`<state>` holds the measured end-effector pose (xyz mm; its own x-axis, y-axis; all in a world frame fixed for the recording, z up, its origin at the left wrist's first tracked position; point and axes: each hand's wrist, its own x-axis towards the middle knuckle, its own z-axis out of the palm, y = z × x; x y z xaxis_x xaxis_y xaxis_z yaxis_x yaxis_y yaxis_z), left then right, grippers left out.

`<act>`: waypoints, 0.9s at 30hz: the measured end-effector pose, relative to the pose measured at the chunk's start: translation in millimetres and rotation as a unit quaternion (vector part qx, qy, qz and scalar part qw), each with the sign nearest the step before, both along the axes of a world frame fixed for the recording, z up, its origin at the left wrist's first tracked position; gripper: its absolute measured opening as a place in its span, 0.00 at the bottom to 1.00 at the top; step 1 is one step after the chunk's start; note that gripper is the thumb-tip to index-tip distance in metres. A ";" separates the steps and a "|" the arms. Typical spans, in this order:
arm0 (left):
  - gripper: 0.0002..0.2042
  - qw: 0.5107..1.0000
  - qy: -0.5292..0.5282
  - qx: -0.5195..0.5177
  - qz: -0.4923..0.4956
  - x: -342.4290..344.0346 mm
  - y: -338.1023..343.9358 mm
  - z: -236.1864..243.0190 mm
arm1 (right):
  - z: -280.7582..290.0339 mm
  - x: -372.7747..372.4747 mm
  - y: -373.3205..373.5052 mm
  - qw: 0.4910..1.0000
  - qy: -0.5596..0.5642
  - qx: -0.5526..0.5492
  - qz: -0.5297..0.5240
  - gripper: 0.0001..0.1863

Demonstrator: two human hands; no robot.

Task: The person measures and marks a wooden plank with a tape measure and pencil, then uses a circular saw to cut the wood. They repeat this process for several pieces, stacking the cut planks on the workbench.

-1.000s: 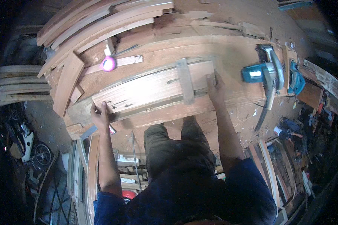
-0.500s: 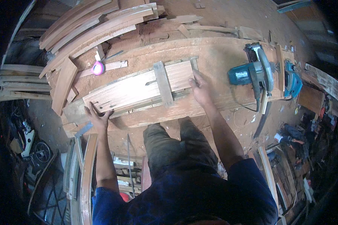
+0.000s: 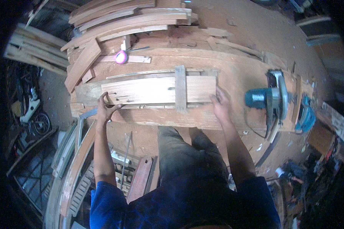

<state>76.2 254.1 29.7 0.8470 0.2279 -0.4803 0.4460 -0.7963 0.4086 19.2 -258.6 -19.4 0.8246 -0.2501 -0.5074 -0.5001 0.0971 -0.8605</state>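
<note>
Both hands bracket a pale plank [image 3: 149,91]. At its near left corner, the left hand [image 3: 106,110] is spread in a wide C, fingers bent against the end and thumb stretched out along the near edge. At the other end, the right hand [image 3: 221,107] is partly closed, its thumb by the near right corner and its fingers around the end face; how firmly either one grips cannot be told.

Largest of all is the long wooden workbench [image 3: 233,72], dusted with sawdust, with the plank lying lengthwise near its middle. Beyond its far left side lies a stack of timber boards [image 3: 133,28]. A duller grey-brown board [image 3: 87,94] shows past the plank's left end. Toward the bench's right end sits a teal circular saw [image 3: 258,98], well apart from the right hand, and a second teal power tool [image 3: 305,117] is farther right. Across the plank, right of its middle, lies a short grey crosspiece [image 3: 180,89], overhanging both long edges. Smaller again, a round pink-rimmed object [image 3: 120,57] rests on a thin wooden strip [image 3: 139,59] behind the plank. Smallest are a few dark knots [image 3: 128,100] in the plank's face.
</note>
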 end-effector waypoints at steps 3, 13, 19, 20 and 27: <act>0.58 0.984 -0.145 -0.098 0.043 -25.6 35.3 -36.1 | -1.6 -7.8 -10.6 0.999 -0.014 0.009 0.048 0.24; 0.62 0.986 -0.148 -0.066 -0.034 -35.1 18.0 -42.4 | -23.5 -30.6 -11.8 0.993 -0.047 -0.100 0.041 0.22; 0.51 0.974 -0.188 -0.113 0.063 -27.3 23.3 -55.4 | -10.1 -14.6 10.0 0.987 -0.037 -0.150 0.043 0.20; 0.49 0.973 -0.176 -0.113 0.097 -22.1 29.9 -55.9 | -8.0 -7.8 17.3 0.988 -0.049 -0.142 0.041 0.20; 0.37 0.949 -0.207 -0.130 0.198 -1.2 37.8 -64.5 | -5.7 13.1 36.3 0.998 -0.029 -0.062 0.016 0.21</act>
<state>75.0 291.9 -34.8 0.8479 0.4875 -0.2085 0.4475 -0.4471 0.7745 32.3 -222.4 -25.1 0.8603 -0.2808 -0.4255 -0.4504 -0.0276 -0.8924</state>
